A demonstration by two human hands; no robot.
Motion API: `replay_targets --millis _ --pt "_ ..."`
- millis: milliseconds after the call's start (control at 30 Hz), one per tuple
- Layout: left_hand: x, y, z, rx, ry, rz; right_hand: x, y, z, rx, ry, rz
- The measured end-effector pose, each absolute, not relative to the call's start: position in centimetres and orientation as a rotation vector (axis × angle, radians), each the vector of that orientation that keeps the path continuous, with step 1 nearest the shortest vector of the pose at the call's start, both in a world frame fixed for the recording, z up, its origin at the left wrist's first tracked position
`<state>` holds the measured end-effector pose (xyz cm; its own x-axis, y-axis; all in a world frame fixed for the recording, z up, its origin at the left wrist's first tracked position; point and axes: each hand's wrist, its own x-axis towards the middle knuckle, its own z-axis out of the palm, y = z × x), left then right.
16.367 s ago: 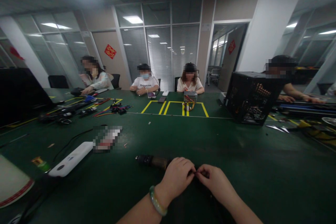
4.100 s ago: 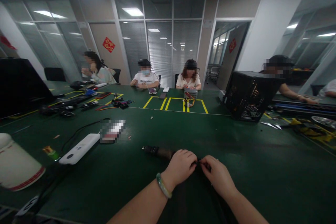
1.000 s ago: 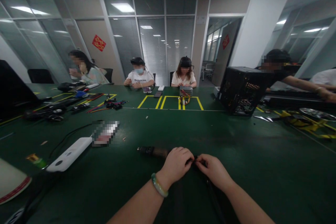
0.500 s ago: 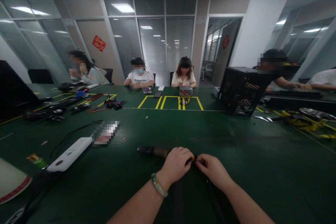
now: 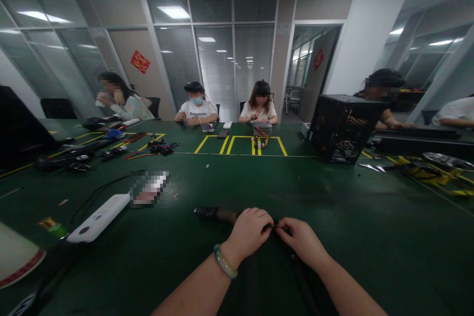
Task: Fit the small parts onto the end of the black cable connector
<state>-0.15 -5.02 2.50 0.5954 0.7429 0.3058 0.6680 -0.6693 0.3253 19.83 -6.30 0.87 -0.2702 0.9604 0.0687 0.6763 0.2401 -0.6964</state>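
Note:
Over the front middle of the table, my left hand (image 5: 252, 229), with a green bangle at its wrist, is closed over a dark rod-like thing (image 5: 217, 214). Its left end sticks out past my knuckles, with a small metallic tip. Close beside, my right hand (image 5: 298, 237) is closed in a pinch, its fingertips almost touching those of my left. Between them a small dark part shows, too small to name. From under my right hand a long dark piece (image 5: 304, 281) runs toward me; I cannot tell whether it joins the rod.
Left of my hands lie a white power bank (image 5: 99, 217) and a blurred-out phone (image 5: 150, 188). A pale cup (image 5: 17, 256) stands at the left edge. Cables (image 5: 159, 147) lie farther back; a black computer case (image 5: 342, 128) stands at right. Several people sit around the green table.
My hands and the dark rod stay almost in place. At the right, the co-worker behind the computer case has drawn back and lowered an arm.

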Motion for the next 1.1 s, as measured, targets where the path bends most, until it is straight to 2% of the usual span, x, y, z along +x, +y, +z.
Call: replay_targets --millis 500,1100 --pt "-0.38 -4.56 2.06 2.673 1.112 0.616 19.72 -6.59 1.06 -1.486 -2.081 0.683" --pt "0.49 -5.15 1.85 2.655 1.262 0.644 19.93 -6.17 0.62 -1.498 -2.054 0.708"
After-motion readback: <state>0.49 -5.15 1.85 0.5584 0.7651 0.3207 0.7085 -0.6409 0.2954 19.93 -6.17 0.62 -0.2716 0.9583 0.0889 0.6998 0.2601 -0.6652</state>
